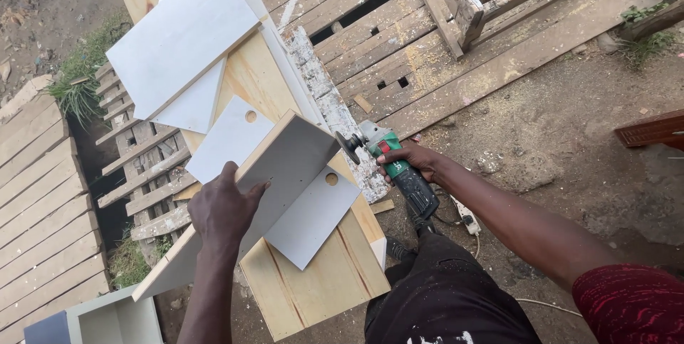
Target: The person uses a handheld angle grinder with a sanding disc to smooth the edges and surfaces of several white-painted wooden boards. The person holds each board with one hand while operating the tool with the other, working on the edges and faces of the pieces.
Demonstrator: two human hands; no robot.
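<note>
Head view. Left hand (pixel 222 209) lies flat on a long white board (pixel 285 162), fingers spread over its top edge and pinning it on the pine workbench (pixel 313 280), near frame centre. Right hand (pixel 413 160), at 3 o'clock from the board, is wrapped closed around a green angle grinder (pixel 392 166), its disc just beside the board's end. The board looks stiff, light and smooth-faced, so likely slippery; best held along its edges. Left forearm rises from 6 o'clock; right arm enters from 4 o'clock. Further white panels (pixel 182 38) lie at 11 o'clock.
</note>
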